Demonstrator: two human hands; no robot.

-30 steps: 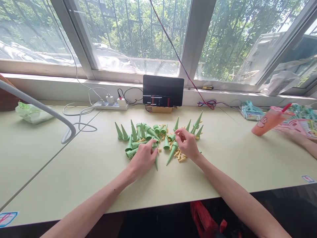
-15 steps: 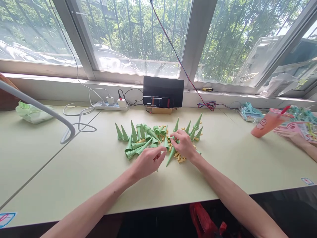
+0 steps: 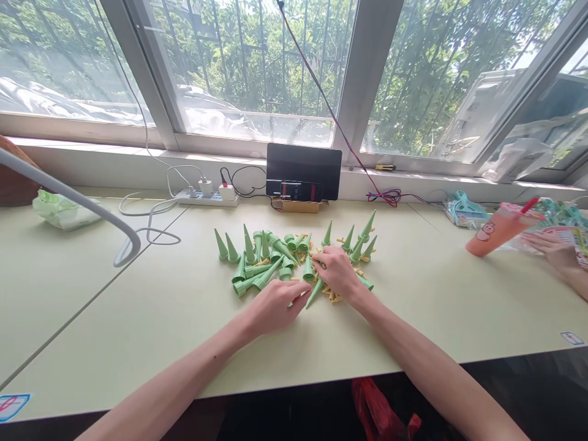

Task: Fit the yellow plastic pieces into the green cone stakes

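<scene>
My left hand (image 3: pixel 277 303) is low over the table, fingers curled together, with its fingertips beside a green plastic spike (image 3: pixel 314 295) that lies tilted; whether they touch it I cannot tell. My right hand (image 3: pixel 339 271) reaches into the right part of the pile, thumb and fingers pinched. What sits between them is too small to make out. Around both hands are green cone-shaped spikes, several standing, such as one standing spike (image 3: pixel 221 246), and others lying on their sides. Small yellow pegs (image 3: pixel 333 295) lie loose under my right hand.
A phone (image 3: pixel 301 191) leans against a dark tablet (image 3: pixel 304 160) at the back. A power strip (image 3: pixel 209 197) with cables is behind left. To the right stands a tilted-looking pink drink cup (image 3: pixel 493 233), beside another person's hand (image 3: pixel 554 248). A grey curved bar (image 3: pixel 92 211) crosses the left.
My left hand has moved right and toward me, off the lying green spikes, to the tilted spike. My right hand has shifted slightly left and down. The other person's hand has moved too.
</scene>
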